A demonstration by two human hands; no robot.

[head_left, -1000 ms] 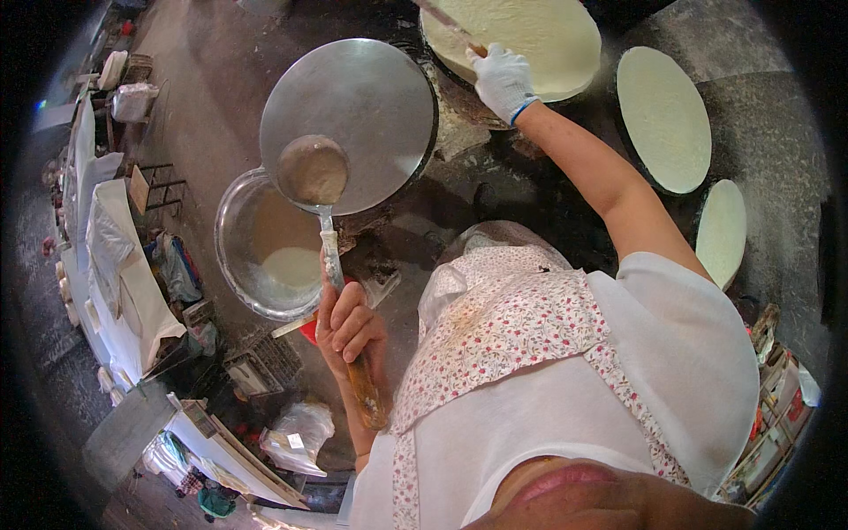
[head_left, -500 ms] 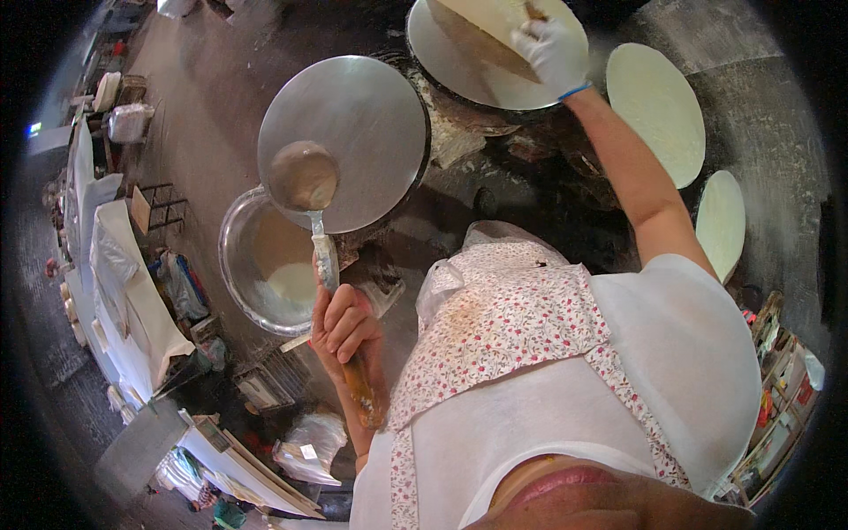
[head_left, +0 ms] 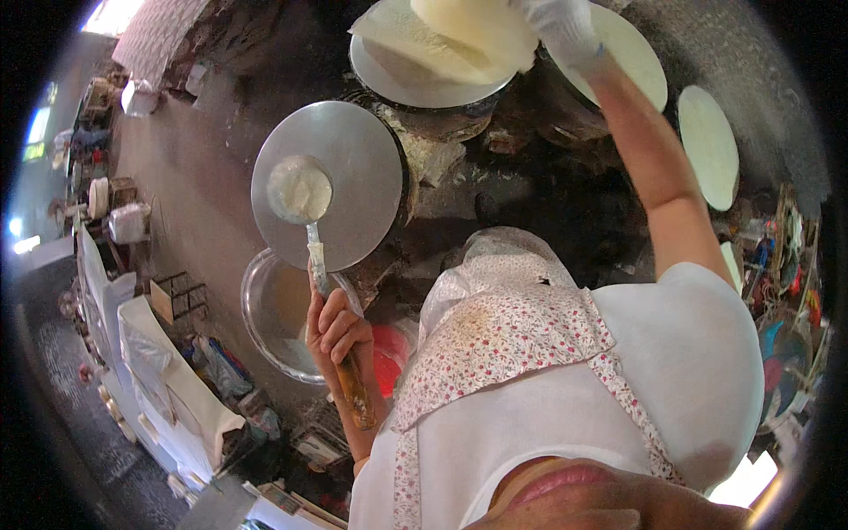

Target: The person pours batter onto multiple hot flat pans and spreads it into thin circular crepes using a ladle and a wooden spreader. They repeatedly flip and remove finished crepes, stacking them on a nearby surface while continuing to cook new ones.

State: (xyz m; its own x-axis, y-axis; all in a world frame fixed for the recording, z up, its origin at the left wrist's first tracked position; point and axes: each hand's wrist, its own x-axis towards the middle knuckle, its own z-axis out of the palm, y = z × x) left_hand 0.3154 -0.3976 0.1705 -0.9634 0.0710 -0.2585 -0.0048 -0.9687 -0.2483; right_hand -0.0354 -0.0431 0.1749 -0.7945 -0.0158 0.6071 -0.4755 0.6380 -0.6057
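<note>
**Filled ladle [head_left: 318,258] in the left hand [head_left: 340,327], pale sheet [head_left: 477,31] at the right [head_left: 565,31]**

In the head view, the left hand is closed around the ladle's handle, fingers curled. The ladle's bowl carries a creamy, pale batter [head_left: 305,193] and shows against the nearer round grey plate [head_left: 358,172] (whether it touches the metal, I cannot tell). Below that plate is a see-through basin [head_left: 250,325], partly hidden by the left hand; its contents look brownish, with a paler patch lower down. A red container [head_left: 387,358] sits just right of the left hand, what it holds unclear.

The white-gloved right hand, blurred, is at the edge of the thin sheet, part of which is raised above the farther round plate [head_left: 420,88]; how tightly its fingers are closed cannot be told. Two pale rounds [head_left: 707,146] lie to the right.
</note>
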